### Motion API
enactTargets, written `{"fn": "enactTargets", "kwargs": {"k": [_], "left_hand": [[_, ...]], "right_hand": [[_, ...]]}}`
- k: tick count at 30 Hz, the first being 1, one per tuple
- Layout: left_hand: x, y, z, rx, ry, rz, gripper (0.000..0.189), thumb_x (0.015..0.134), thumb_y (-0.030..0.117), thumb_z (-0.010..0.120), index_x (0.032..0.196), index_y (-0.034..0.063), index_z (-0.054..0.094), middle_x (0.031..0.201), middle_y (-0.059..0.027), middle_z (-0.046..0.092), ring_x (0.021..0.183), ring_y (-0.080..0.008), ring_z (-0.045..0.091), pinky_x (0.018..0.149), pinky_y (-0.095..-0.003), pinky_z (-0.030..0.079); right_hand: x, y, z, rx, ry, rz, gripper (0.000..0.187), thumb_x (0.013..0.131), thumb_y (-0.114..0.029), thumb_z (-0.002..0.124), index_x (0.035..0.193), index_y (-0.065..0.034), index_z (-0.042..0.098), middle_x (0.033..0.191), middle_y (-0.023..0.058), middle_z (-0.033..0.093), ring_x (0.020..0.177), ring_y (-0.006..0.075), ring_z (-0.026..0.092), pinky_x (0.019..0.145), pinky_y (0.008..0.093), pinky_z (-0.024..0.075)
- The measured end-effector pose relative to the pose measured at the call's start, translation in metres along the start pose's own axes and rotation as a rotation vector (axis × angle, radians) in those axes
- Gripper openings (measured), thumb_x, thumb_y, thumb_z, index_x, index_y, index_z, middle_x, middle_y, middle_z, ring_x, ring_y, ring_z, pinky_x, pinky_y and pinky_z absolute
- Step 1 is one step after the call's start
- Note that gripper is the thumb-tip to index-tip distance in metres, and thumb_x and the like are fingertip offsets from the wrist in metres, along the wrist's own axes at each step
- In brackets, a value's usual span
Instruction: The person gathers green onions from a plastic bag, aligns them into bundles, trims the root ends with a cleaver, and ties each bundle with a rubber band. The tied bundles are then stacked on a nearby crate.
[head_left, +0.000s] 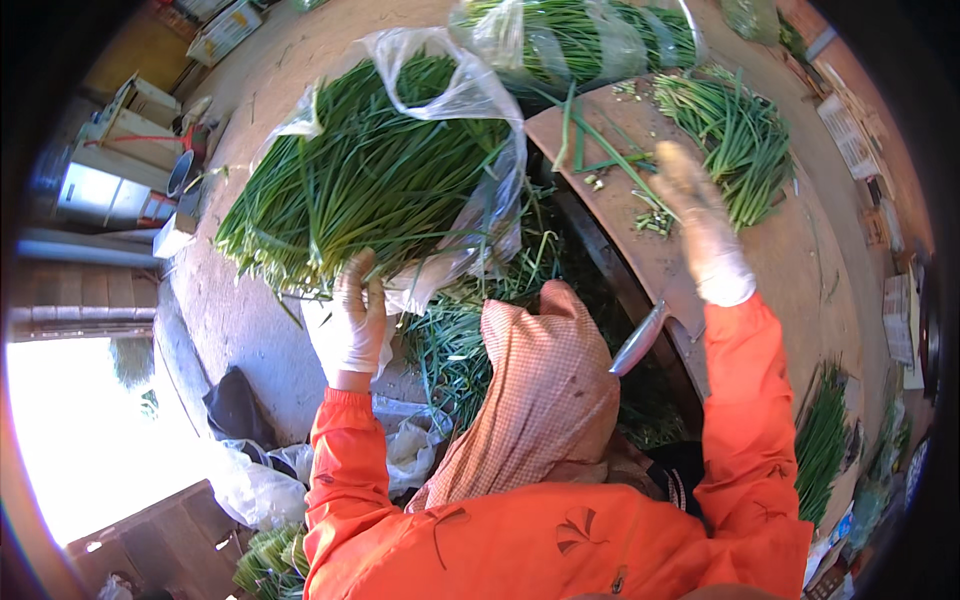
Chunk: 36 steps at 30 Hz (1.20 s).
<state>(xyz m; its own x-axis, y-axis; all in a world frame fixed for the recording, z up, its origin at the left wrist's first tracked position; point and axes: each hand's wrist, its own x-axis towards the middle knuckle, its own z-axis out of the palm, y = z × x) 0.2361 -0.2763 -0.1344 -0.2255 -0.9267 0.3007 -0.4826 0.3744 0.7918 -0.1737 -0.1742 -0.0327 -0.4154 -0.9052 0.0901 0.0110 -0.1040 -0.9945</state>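
Note:
My left hand, in a pale glove, touches the stem ends of a large heap of green chives. Whether it grips any stems is unclear. The heap lies in an open clear plastic bag. Above the board at right is my right hand, also gloved and slightly blurred. A long loose leaf runs up to it; I cannot tell whether the hand holds that leaf. Beyond the hand, a trimmed bunch of chives rests on the board. A knife lies across the board's near edge, its handle jutting out.
A packed bag of chives stands at the far side. Loose green trimmings pile up beside my cloth-covered knee. More chives lie at the lower right. Crumpled plastic bags sit at the lower left.

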Motion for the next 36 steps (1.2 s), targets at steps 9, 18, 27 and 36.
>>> {"fn": "enactTargets", "kwargs": {"k": [9, 18, 27, 36], "left_hand": [[0.076, -0.05, -0.041, 0.592, -0.15, -0.102, 0.073, 0.084, 0.033, 0.065, 0.139, -0.0035, 0.035, 0.12, -0.0318, 0.054, 0.109, -0.045, 0.054, 0.093, -0.0452, 0.046], [0.099, -0.078, -0.038, 0.568, -0.337, -0.108, 0.072, 0.079, 0.025, 0.068, 0.139, 0.0013, 0.035, 0.115, -0.0286, 0.058, 0.107, -0.0419, 0.057, 0.093, -0.0437, 0.046], [0.007, -0.015, 0.013, 0.556, -0.301, 0.129, 0.065, 0.079, 0.013, 0.06, 0.138, -0.0003, 0.036, 0.109, -0.0229, 0.058, 0.087, -0.039, 0.061, 0.074, -0.0454, 0.053], [-0.053, 0.028, 0.02, 0.191, -0.313, 0.196, 0.059, 0.077, 0.003, 0.058, 0.134, -0.0051, 0.042, 0.13, -0.0296, 0.048, 0.115, -0.0437, 0.051, 0.097, -0.0445, 0.044]], "right_hand": [[-0.077, 0.109, 0.217, 0.691, -0.279, 0.875, 0.041, 0.089, -0.018, 0.065, 0.124, -0.0026, 0.051, 0.119, 0.0104, 0.061, 0.111, 0.0221, 0.058, 0.098, 0.0373, 0.0445], [-0.068, 0.168, 0.26, 0.674, -0.285, 0.794, 0.032, 0.093, -0.022, 0.061, 0.119, -0.0047, 0.055, 0.115, 0.0092, 0.062, 0.106, 0.0228, 0.061, 0.092, 0.0364, 0.05], [-0.048, 0.172, 0.279, 0.92, -0.199, 0.774, 0.042, 0.082, -0.036, 0.073, 0.111, -0.0099, 0.058, 0.107, 0.0065, 0.063, 0.103, 0.0209, 0.059, 0.093, 0.0393, 0.049], [-0.042, 0.176, 0.261, 0.79, -0.082, 0.834, 0.017, 0.086, -0.017, 0.068, 0.091, -0.0032, 0.061, 0.082, 0.0055, 0.064, 0.074, 0.0152, 0.061, 0.066, 0.0284, 0.0529]]}}
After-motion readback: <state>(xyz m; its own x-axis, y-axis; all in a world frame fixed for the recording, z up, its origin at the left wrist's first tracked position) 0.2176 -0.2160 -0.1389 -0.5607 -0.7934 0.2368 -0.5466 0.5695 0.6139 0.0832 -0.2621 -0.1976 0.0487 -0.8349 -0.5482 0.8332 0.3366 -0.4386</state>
